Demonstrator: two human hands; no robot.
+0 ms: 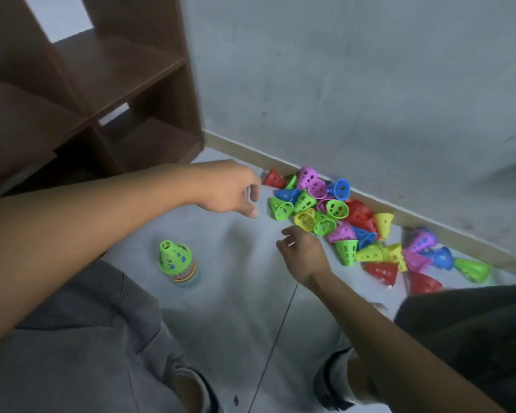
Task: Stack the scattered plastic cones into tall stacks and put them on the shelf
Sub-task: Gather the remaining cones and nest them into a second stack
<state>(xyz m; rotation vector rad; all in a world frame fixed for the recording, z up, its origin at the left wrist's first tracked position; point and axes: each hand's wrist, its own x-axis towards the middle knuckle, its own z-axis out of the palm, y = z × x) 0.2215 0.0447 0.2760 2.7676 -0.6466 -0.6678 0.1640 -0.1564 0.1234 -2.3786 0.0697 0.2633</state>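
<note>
Several loose plastic cones in green, red, blue, yellow and pink lie scattered on the floor along the wall. A short stack of cones with a green one on top stands upright on the floor at my left. My left hand hovers just left of the pile, fingers loosely curled, holding nothing. My right hand hangs near the pile's front edge, fingers relaxed and empty, close to a green cone.
A dark brown wooden shelf with open compartments stands at the upper left against the grey wall. A baseboard runs behind the pile. My knees in grey trousers fill the bottom. A thin cord crosses the floor.
</note>
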